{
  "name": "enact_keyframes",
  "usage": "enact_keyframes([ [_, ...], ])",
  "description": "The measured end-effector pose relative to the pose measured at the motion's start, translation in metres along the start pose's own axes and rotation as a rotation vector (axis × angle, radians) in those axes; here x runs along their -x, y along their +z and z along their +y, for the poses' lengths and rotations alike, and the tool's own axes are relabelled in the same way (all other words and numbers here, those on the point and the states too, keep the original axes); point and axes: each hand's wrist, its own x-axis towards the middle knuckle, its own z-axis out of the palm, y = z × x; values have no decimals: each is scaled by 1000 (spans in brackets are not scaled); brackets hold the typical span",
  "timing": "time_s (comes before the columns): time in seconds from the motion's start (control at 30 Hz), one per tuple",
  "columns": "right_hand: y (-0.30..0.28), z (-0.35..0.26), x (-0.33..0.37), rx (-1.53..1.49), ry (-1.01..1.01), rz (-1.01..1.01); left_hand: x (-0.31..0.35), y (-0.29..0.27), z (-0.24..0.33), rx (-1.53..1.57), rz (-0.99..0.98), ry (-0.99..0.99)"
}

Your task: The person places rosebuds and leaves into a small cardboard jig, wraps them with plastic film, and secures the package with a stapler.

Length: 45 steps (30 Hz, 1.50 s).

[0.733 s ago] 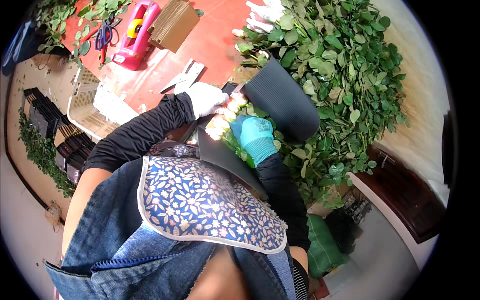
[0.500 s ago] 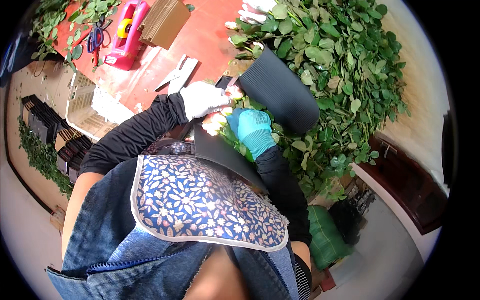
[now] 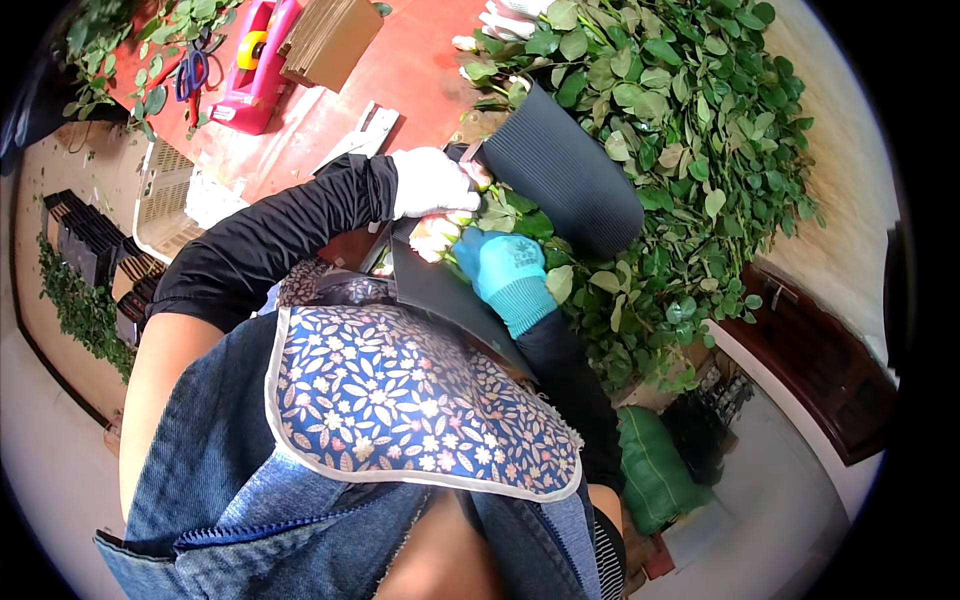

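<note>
Pale roses (image 3: 433, 240) lie just left of my right hand (image 3: 507, 272), bodyward of my left hand (image 3: 430, 184); whether either grips them, I cannot tell.

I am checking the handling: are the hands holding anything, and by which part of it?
Cannot be told: the white-gloved left hand and turquoise-gloved right hand are at the pale pink, rounded flower heads, but any grip is hidden.

Looked like a flower workshop: showed leafy stems (image 3: 690, 120) heaped between one and two o'clock, pale blooms (image 3: 434, 238) near eleven, and a red worktable (image 3: 415, 75) spanning ten to twelve, bearing a pink tape dispenser (image 3: 243, 112) past ten and stacked cardboard (image 3: 335, 45) at eleven.
</note>
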Motion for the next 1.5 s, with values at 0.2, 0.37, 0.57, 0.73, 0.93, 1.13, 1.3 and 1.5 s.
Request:
enact_keyframes([
  [0.2, 12, 5, -1, -84, 15, 76, 4, -7, 4, 142, -131, -145],
  [0.37, 10, 4, 0, -152, 40, 76, 2, -6, 12, 46, -188, -164],
  [0.57, -17, -8, 11, -117, -26, -150, 0, 1, 10, -8, -100, -154],
  [0.73, -9, -10, -4, -99, 7, -315, -3, -11, 12, 63, -205, -157],
  [0.93, -2, -9, -13, -127, 11, -319, -2, -6, 16, -34, -194, -199],
  [1.13, 12, -7, -11, -142, 47, -280, 37, -40, 39, -56, -147, -147],
  [1.3, 16, -2, -10, -215, 36, -262, 40, -9, 43, -180, -257, -81],
  [1.5, 8, 4, -2, -278, 1, -287, 25, -3, 37, -50, -320, 30],
])
